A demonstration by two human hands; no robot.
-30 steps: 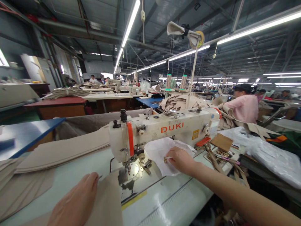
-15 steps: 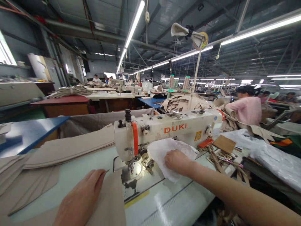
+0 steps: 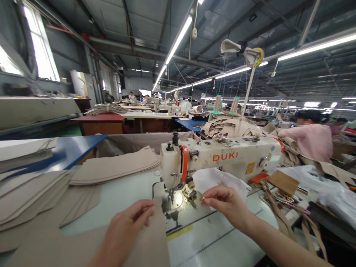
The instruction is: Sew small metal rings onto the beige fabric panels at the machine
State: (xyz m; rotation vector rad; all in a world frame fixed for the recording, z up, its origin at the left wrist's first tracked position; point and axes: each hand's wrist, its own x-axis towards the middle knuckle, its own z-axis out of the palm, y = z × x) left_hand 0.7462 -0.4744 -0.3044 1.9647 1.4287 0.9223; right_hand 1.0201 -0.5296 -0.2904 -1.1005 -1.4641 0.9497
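My right hand (image 3: 224, 203) hovers just right of the needle area of a white DUKI sewing machine (image 3: 222, 157), fingers pinched on a small brass-coloured piece (image 3: 203, 199). My left hand (image 3: 129, 224) rests on a beige fabric panel (image 3: 150, 244) in front of the presser foot (image 3: 178, 193), thumb and fingers closed on the panel's top edge. A white plastic bag (image 3: 219, 180) lies under the machine arm, behind my right hand.
Stacks of beige cut panels (image 3: 114, 168) lie on the table to the left. Straps and a cardboard piece (image 3: 283, 182) sit right of the machine. A thread stand (image 3: 246, 89) rises behind. A person in pink (image 3: 311, 139) works at the right; other tables stretch back.
My right hand lifted off the white bag and moved toward me, pinching the small piece. My left hand slid forward to the panel's top edge. The view swung to the left.
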